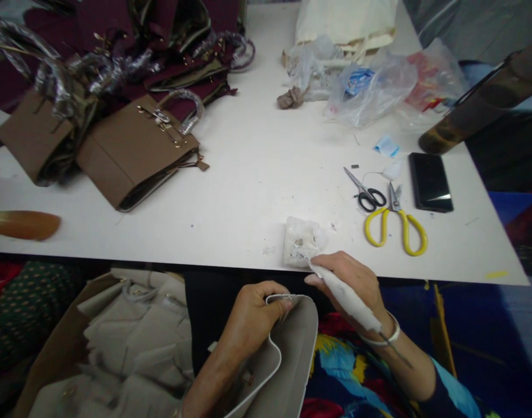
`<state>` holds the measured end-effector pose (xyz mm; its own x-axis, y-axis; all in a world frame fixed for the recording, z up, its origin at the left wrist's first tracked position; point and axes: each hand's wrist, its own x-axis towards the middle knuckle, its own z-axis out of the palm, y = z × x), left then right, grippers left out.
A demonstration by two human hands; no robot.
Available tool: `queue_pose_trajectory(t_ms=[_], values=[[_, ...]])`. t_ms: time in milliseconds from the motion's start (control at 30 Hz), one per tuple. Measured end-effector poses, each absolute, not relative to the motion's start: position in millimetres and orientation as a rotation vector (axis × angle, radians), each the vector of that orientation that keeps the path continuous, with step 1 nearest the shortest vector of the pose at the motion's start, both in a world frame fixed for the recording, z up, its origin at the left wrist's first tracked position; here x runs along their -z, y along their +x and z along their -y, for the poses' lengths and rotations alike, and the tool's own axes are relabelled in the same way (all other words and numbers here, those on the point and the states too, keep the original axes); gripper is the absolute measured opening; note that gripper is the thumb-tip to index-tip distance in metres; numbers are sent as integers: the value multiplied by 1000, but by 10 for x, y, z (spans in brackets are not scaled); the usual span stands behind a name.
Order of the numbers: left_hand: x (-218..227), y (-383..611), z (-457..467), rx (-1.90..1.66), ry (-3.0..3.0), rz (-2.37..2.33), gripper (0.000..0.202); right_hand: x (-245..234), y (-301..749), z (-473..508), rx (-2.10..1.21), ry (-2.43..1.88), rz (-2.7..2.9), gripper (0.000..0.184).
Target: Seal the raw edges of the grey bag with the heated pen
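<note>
My left hand [254,316] pinches the top edge of a light grey handbag [294,354], whose open side faces me over my lap. Between the fingers of my right hand [351,284] lies a white, wrapped, pen-like tool [347,299]. A thin dark cord or rod runs from its back end past my wrist. The tool's narrow tip points at a small white block with a cloudy, crumpled surface [303,241] at the table's near edge. Whether the tip touches the block, I cannot tell.
Black-handled scissors [366,194], yellow-handled snips [394,223] and a phone [430,182] lie at right. Brown handbags [137,148] and maroon handbags [104,29] crowd the back left. Plastic bags [374,87] sit behind. Grey handbags [135,331] fill a box below left.
</note>
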<state>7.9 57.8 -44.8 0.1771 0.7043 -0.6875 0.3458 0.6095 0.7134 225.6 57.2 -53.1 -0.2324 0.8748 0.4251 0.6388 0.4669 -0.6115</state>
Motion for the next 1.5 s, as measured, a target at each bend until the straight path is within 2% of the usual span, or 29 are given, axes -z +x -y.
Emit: queue_pose_trajectory(t_ms=[267,400,600,700,933,1200,1500], values=[[390,52,-575,-348,965,-1422,17,481,2217,-656,-334,-1289,2050,17],[398,69,-566,-343,944,-1417,19,429,2258,-619,-389,-1342,1882,14],[422,81,-534,-325,1015,-1425,17,494,2261,-415,-1078,-1300,1378,18],[418,90,-527,-304,1051,-1410,18,571,2211,-348,-1246,-1264,1351,18],[403,106,-517,-316,1086,-1396,16,666,2188,-314,-1301,-1285,1402,20],[380,147,-487,-327,1039,-1377,15,553,2234,-469,-1205,-1222,1658,22],[394,191,-458,-305,1107,-1287,11,396,2260,-617,-1401,-1111,1789,29]])
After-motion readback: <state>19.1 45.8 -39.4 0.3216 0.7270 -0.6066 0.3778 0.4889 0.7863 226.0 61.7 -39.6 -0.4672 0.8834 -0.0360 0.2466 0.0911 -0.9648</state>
